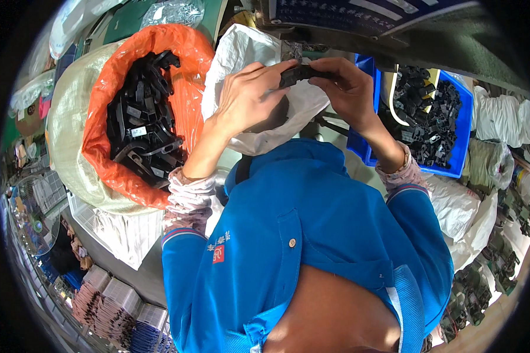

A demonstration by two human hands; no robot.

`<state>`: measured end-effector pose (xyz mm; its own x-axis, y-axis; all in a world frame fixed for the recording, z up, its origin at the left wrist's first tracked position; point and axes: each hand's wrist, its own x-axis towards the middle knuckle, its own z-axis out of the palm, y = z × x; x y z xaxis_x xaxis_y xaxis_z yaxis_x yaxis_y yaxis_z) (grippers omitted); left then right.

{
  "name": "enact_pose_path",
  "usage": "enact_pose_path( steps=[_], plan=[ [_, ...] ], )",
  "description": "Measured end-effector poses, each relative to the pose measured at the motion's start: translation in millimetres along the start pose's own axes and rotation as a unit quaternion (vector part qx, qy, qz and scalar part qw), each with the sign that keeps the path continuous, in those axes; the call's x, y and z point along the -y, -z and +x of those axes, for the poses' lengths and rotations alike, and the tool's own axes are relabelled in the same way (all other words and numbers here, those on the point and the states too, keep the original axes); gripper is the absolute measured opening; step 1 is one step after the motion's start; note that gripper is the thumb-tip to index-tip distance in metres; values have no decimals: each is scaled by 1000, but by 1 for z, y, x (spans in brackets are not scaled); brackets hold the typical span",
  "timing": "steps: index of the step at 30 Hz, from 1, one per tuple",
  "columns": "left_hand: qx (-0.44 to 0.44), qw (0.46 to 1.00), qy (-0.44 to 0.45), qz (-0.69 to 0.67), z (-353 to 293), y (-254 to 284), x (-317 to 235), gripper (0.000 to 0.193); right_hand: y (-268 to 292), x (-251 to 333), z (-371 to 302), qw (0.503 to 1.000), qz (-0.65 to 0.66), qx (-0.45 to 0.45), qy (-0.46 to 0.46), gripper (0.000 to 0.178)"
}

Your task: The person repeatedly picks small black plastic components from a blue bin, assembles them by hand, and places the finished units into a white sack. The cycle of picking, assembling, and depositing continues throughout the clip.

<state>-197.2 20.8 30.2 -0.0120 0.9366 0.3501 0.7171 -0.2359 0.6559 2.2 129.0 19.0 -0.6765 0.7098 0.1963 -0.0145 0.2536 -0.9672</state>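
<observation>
Both my hands grip one small black plastic part (300,75), held up over a white sack (241,50) in front of me. My left hand (250,94) pinches its left end between thumb and fingers. At the right end, my right hand (348,88) closes on it with bent fingers. The part's exact kind is too small to tell. On my left, an orange plastic bag (185,50) lines a pale woven sack and holds long black plastic parts (141,115), some with white labels. To my right, a blue bin (462,141) contains many small black plastic pieces (433,132).
A dark machine or panel (441,44) hangs close above my right hand. A cream curved strip (393,97) stands in the blue bin. White bags (453,206) lie at the right. At the lower left are a white crate (88,212) and stacked bundles (115,306).
</observation>
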Motion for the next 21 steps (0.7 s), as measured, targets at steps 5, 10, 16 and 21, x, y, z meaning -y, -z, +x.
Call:
enact_pose_path(
  steps=[5,10,16,21],
  plan=[
    [7,996,-75,52,13,18,13,45,-8,4,11,995,-68,-30,71,28],
    [4,994,-100,36,34,25,24,32,-13,11,27,989,-76,-56,112,25],
    [130,990,0,62,46,20,34,40,-7,-21,31,999,29,-40,-16,19],
    [116,991,-27,55,44,23,41,28,0,-21,39,999,-33,-21,-34,23]
  ],
)
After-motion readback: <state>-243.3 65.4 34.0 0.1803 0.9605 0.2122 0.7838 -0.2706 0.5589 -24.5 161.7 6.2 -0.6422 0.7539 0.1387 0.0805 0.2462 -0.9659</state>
